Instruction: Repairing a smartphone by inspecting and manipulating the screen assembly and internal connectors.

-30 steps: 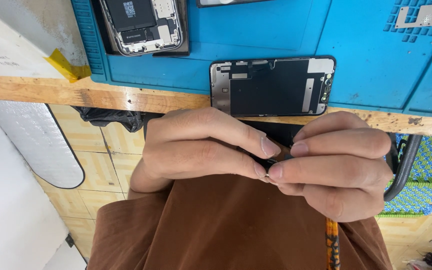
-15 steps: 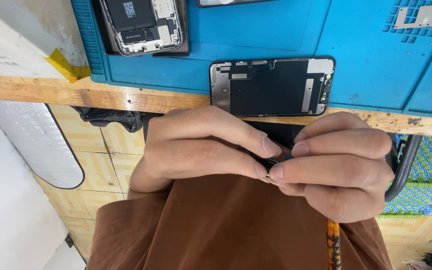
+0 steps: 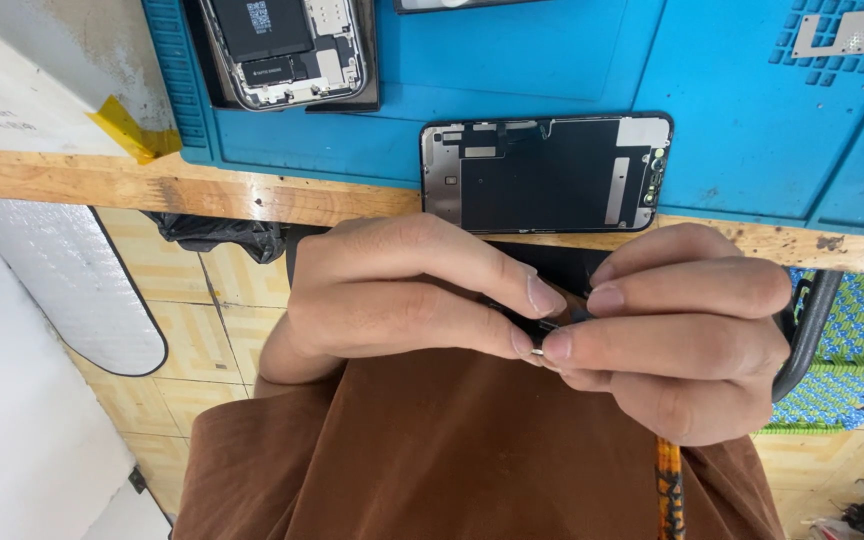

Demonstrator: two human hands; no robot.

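- Left hand (image 3: 402, 295) at 9 o'clock of frame centre, fingers curled, fingertips (image 3: 542, 297) pressed together on a small dark part (image 3: 542, 322)
- Right hand (image 3: 687, 340) at 3 o'clock of the left, fingers bunched tight, tips meeting the left hand's tips on the same part
- Small dark part pinched between both hands just below the bench edge, mostly hidden by fingers; kind not readable; tiny pale metal bit showing at the pinch point
- Phone screen panel (image 3: 547, 172) lying back side up at 12 o'clock of the hands, overhanging the blue work mat (image 3: 732, 120) onto the wooden bench edge (image 3: 202, 195); near the hands, not touching
- Opened phone body (image 3: 287, 50) at 11 o'clock on the mat, battery and boards exposed, well apart from the hands
- Small silver bracket (image 3: 842, 32) at 1 o'clock in the mat's tray section
- Yellow tape (image 3: 132, 128) at 10 o'clock on the white surface left of the mat
- Brown garment (image 3: 432, 450) filling 6 o'clock under both hands
- Orange-and-black handle (image 3: 669, 490) sticking out at 5 o'clock below the right hand; whether gripped, cannot tell
- Tiled floor (image 3: 202, 350) and black bag (image 3: 217, 235) at 8 to 9 o'clock under the bench
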